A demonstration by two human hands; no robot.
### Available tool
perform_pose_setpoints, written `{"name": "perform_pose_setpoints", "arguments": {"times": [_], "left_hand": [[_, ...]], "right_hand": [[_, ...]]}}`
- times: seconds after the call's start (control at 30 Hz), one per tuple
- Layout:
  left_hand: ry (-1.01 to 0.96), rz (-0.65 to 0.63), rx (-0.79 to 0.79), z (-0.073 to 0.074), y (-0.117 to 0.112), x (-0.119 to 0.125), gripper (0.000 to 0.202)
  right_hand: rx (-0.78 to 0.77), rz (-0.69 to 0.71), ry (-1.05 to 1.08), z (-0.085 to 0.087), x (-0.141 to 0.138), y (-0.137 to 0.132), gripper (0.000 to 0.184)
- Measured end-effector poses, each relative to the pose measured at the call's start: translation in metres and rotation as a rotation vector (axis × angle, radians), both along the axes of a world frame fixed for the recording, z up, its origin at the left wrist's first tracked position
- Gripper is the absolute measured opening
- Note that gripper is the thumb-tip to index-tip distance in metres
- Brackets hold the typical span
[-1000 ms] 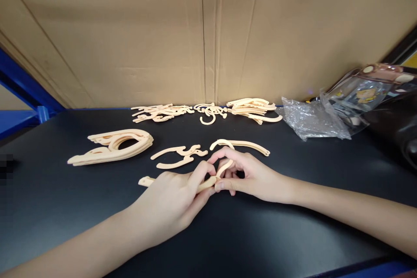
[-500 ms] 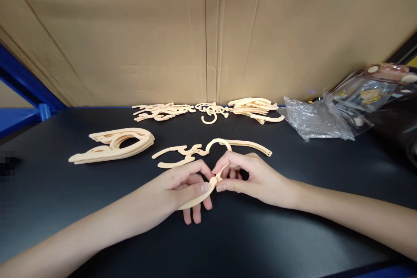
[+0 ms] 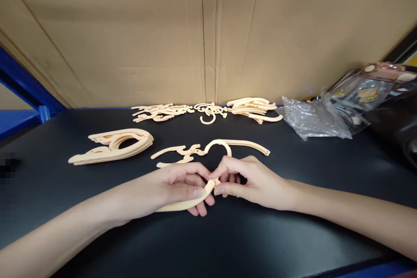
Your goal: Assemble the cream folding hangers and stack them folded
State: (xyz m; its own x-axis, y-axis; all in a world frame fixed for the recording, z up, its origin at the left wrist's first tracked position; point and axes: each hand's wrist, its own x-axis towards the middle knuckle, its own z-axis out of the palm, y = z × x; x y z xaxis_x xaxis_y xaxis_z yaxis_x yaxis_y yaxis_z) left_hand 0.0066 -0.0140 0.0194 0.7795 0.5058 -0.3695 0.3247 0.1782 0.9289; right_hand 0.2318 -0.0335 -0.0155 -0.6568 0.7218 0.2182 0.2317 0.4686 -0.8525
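Note:
My left hand (image 3: 185,186) is closed around a cream plastic hanger arm (image 3: 182,205), thumb on top. The arm's curved end points up to the right. At that end my right hand (image 3: 239,178) pinches a small cream piece (image 3: 216,181), mostly covered by its fingers; whether the two are joined I cannot tell. Just beyond my hands lie a hanger hook (image 3: 217,142), small curved hanger pieces (image 3: 186,151) and another long hanger arm (image 3: 249,144).
A stack of folded hangers (image 3: 114,145) lies at the left. Along the cardboard wall (image 3: 146,30) are piles of short pieces (image 3: 159,111), hooks (image 3: 210,110) and long arms (image 3: 252,106). Clear plastic bags (image 3: 316,117) sit at the right on the black table (image 3: 228,243).
The held hanger arm has swung flatter and more of it shows left of my thumb. My left hand has shifted slightly left; the small piece is now more hidden by my right fingers.

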Motion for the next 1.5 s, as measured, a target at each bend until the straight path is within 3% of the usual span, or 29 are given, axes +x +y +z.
{"name": "perform_pose_setpoints", "arguments": {"times": [0.1, 0.17, 0.23, 0.3, 0.37, 0.5, 0.57, 0.77, 0.97, 1.33, 1.4, 1.5], "left_hand": [[0.007, 0.061, -0.096, 0.001, 0.001, 0.001, 0.027], [0.000, 0.120, -0.158, 0.000, 0.000, 0.002, 0.032], [-0.028, 0.170, -0.193, -0.003, -0.001, 0.002, 0.035], [-0.060, 0.204, -0.209, -0.005, -0.003, 0.001, 0.035], [-0.076, 0.220, -0.214, -0.006, -0.004, 0.001, 0.033], [-0.055, 0.239, -0.190, -0.006, -0.005, 0.000, 0.033], [-0.043, 0.244, -0.178, -0.005, -0.005, 0.001, 0.034], [-0.026, 0.258, -0.192, -0.005, -0.004, 0.001, 0.034], [-0.072, 0.222, -0.207, -0.007, -0.002, 0.001, 0.030], [-0.134, 0.363, -0.141, -0.014, -0.002, 0.004, 0.021], [-0.152, 0.375, -0.148, -0.016, -0.002, 0.004, 0.021], [-0.190, 0.409, -0.181, -0.015, -0.001, 0.005, 0.021]], "right_hand": [[-0.031, -0.043, 0.029, 0.003, 0.000, -0.001, 0.022], [-0.022, -0.175, 0.099, 0.004, 0.002, 0.001, 0.028], [0.060, -0.366, 0.150, 0.003, 0.006, 0.008, 0.022], [0.203, -0.509, 0.042, 0.000, 0.009, 0.017, 0.012], [0.377, -0.560, -0.199, -0.004, 0.012, 0.026, 0.013], [0.531, -0.542, -0.499, -0.008, 0.014, 0.033, 0.014], [0.501, -0.520, -0.464, -0.007, 0.013, 0.032, 0.008], [0.396, -0.387, -0.250, -0.003, 0.012, 0.029, 0.014], [0.412, -0.390, -0.306, -0.004, 0.012, 0.026, 0.021], [0.352, -0.361, -0.258, -0.001, 0.012, 0.021, 0.014], [0.382, -0.299, -0.233, -0.002, 0.011, 0.020, 0.010], [0.543, -0.222, -0.245, -0.003, 0.011, 0.020, 0.013]]}}
